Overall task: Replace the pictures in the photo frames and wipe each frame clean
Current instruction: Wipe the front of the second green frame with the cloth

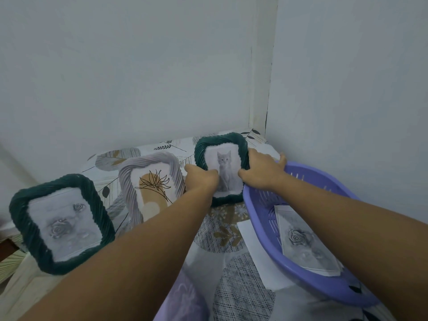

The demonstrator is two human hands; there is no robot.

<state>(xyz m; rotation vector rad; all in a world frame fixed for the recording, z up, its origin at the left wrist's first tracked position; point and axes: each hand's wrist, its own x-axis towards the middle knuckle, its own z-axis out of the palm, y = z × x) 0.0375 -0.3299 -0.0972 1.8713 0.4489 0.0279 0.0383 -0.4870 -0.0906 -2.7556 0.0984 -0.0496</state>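
Three photo frames stand on the table. A dark green frame (221, 141) with a grey kitten picture stands at the back right. My left hand (200, 179) grips its left edge and my right hand (261, 170) grips its right edge. To its left stands a pale lilac frame (129, 174) holding a line-drawn flower picture. A second dark green frame (20, 205) with a grey rose picture stands at the far left.
A purple plastic basket (308, 281) at the right holds a loose rose print (303, 242). White paper (252, 246) lies beside it, and a lilac cloth (183, 297) sits at the near edge. The patterned tablecloth (229, 269) fills a wall corner.
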